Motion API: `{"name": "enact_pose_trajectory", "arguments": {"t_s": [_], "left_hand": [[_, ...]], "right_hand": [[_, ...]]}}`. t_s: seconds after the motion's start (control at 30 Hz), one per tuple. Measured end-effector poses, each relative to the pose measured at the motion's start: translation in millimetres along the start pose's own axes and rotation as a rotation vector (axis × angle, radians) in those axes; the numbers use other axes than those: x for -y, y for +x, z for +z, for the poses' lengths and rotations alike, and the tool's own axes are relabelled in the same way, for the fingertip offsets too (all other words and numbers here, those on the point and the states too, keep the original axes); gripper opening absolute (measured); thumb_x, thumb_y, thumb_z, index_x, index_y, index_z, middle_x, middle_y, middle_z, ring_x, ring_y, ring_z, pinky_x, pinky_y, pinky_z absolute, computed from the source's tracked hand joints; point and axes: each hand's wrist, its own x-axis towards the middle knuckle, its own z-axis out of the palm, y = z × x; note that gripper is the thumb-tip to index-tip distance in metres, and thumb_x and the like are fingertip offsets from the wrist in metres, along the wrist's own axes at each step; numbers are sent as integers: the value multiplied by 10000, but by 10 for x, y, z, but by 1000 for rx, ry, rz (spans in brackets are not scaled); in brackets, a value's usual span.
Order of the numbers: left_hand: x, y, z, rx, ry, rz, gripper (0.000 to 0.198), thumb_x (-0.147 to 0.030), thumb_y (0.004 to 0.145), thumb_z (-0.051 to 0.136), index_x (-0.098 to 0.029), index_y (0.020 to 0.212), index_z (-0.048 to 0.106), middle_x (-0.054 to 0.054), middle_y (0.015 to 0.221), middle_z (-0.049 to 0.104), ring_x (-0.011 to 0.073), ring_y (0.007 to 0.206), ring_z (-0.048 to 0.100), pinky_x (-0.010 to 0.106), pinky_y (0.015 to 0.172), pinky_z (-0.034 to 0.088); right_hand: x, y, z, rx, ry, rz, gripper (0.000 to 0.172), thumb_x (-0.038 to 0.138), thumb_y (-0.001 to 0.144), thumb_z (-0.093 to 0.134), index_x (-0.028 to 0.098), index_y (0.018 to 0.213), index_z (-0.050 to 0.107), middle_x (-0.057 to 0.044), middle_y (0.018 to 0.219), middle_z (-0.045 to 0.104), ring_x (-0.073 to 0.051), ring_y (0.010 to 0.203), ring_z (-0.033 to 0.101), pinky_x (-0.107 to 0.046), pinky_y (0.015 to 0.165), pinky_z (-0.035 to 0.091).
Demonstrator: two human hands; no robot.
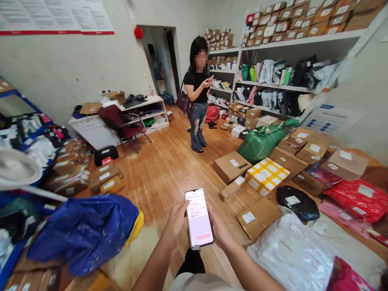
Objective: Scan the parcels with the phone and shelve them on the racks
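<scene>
A smartphone (199, 226) with a lit, mostly white and pink screen is held upright in front of my body. Its text is too small to read. My left hand (178, 218) grips the phone's left edge, the thumb resting on the upper left of the screen. Along the right edge, my right hand (217, 228) is closed against the phone; most of its fingers are hidden behind it. Below the phone, part of a dark trouser leg shows over the wooden floor (157, 173).
Another person (198, 93) stands ahead, hands raised together. Parcels, including a yellow-and-white taped box (267, 176) and green sack (262, 141), cover the right floor. Stocked shelves (291, 42) stand behind. Leftward are a blue tarp-like bag (87, 230), fan (18, 167), chair (121, 125) and desk (91, 131).
</scene>
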Motion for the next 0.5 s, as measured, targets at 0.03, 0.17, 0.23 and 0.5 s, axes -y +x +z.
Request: {"name": "enact_pose_trajectory", "arguments": {"t_s": [0.03, 0.17, 0.23, 0.5], "left_hand": [[-121, 394, -28, 19, -5, -2, 493, -592, 734, 644, -118, 843, 724, 104, 872, 745, 240, 823, 669, 318, 790, 490], [-703, 1880, -21, 182, -28, -46, 533, -590, 743, 574, -117, 933, 730, 108, 948, 750, 267, 908, 669, 340, 822, 486], [-1011, 2568, 93, 264, -5, -71, 553, -581, 762, 531, -116, 989, 726, 108, 969, 750, 269, 926, 664, 350, 840, 480], [-1578, 5595, 974, 661, 35, -276, 743, -774, 758, 487, -147, 1105, 687, 147, 1109, 720, 297, 1044, 653, 406, 951, 446]], "right_hand": [[59, 379, -24, -22, 8, -4, 469, 605, 926, 547, 232, 1183, 669, -68, 1242, 685, -269, 1197, 579, -421, 1082, 358], [435, 1816, -130, -130, 50, -11, 500, 636, 881, 593, 218, 1137, 691, -67, 1174, 714, -277, 1153, 603, -429, 1054, 389], [671, 2455, -240, -190, 78, -14, 496, 629, 878, 602, 215, 1136, 692, -63, 1159, 721, -273, 1155, 604, -425, 1052, 395], [1565, 4691, -1372, -329, 279, -39, 579, 633, 876, 599, 160, 1200, 684, -110, 1141, 746, -276, 1022, 692, -418, 1008, 444]]}}
